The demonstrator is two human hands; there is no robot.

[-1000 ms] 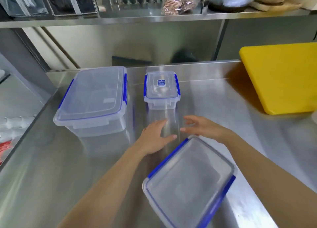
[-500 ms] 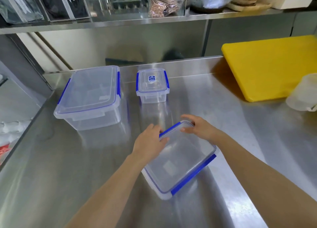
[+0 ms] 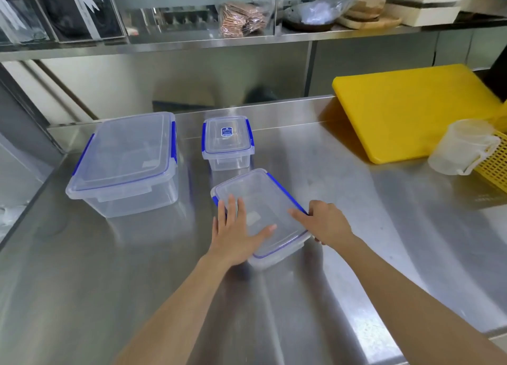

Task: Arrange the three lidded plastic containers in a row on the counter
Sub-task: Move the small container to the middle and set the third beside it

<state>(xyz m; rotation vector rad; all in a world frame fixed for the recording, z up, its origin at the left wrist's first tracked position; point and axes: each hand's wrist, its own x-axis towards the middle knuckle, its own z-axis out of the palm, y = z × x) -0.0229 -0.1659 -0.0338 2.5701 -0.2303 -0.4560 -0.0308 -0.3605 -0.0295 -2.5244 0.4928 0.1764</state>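
Three clear plastic containers with blue lid clips stand on the steel counter [image 3: 82, 254]. The large container [image 3: 123, 161] is at the back left. To its right, near the back wall, stands the small container [image 3: 227, 142] with a blue label on its lid. The medium container [image 3: 258, 213] sits just in front of the small one, turned at an angle. My left hand [image 3: 236, 233] lies flat on its lid with fingers spread. My right hand [image 3: 323, 223] grips its right edge at the blue clip.
A yellow cutting board [image 3: 417, 109] leans at the back right. In front of it lies a translucent measuring jug [image 3: 463, 147] next to a yellow mesh basket [image 3: 496, 167]. A shelf [image 3: 247, 39] with packets and boxes runs above the counter. The counter's left edge drops off.
The medium container has slid away from me toward the small one and turned, with both hands on it. My left hand moved from its corner onto the lid.
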